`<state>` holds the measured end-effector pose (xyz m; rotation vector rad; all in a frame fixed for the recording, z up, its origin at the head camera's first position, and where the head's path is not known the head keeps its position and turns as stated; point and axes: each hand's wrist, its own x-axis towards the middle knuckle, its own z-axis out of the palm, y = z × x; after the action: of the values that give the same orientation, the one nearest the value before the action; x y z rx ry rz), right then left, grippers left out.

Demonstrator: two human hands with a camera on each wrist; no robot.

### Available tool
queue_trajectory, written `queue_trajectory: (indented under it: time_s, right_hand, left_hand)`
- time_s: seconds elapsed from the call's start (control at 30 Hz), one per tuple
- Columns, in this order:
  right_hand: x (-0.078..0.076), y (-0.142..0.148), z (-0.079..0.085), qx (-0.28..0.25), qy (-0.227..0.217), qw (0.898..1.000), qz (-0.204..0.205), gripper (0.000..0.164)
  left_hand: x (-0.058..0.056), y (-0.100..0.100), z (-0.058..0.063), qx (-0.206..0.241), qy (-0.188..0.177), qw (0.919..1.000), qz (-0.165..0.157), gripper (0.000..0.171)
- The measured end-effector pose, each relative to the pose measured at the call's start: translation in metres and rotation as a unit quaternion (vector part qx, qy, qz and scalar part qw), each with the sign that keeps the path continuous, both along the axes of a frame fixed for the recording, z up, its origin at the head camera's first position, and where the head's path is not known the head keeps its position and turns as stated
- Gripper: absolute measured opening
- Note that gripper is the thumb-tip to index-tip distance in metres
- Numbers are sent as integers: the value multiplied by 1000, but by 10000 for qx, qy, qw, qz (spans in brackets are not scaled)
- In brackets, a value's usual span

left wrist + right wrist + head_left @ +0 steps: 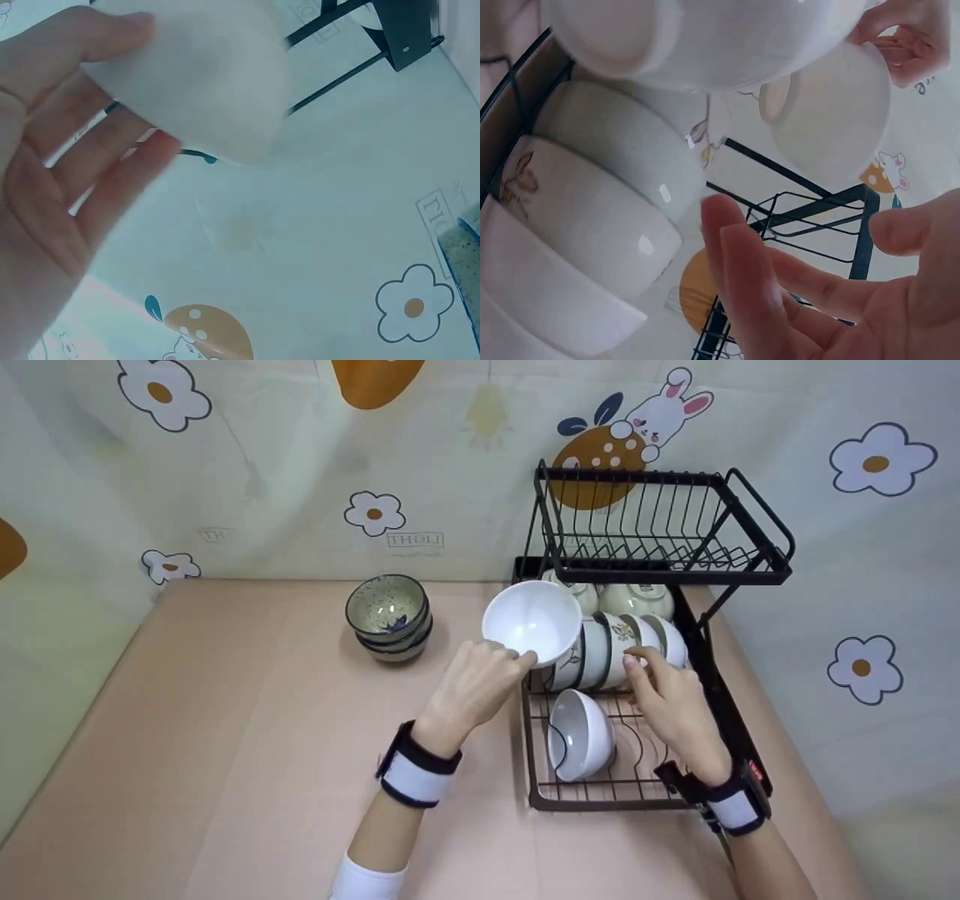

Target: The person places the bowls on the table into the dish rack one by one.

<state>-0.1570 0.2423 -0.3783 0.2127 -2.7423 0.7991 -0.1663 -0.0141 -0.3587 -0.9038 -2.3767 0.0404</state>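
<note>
My left hand (476,686) pinches the rim of a plain white bowl (532,619), thumb on one side and fingers on the other. It is held up, overlapping the left end of a row of bowls in the head view; the right wrist view shows its underside. My right hand (675,705) is over the dish rack (607,804), fingers loosely bent, thumb apart, nothing between them. Its fingertips are close to a flower-patterned bowl (619,641) standing on edge in that row. Nearer the front, another white bowl (592,739) stands on its side in the rack.
Left of the rack, several speckled green bowls (386,611) sit stacked on the table (247,750). The rack's black upper tier (667,577) overhangs the rear, above upturned pale bowls (637,600). A patterned cloth (285,457) hangs behind the table.
</note>
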Motion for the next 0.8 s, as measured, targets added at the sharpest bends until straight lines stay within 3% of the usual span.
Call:
queue_trajectory:
  time_s: [0.3,0.67,0.8]
  right_hand:
    - [2,1,5,-1417,-79,9896,255,33]
    - [6,6,8,-1766,-320,9835,220,43]
    - [8,6,10,-1957,-408,9797,145,43]
  left_hand:
    - [0,17,-4,-253,603,9935,-936,7]
    - [2,36,-15,-296,1145,9788,-1674,6]
    - [2,41,-17,-166,1321,9748,-1787,8]
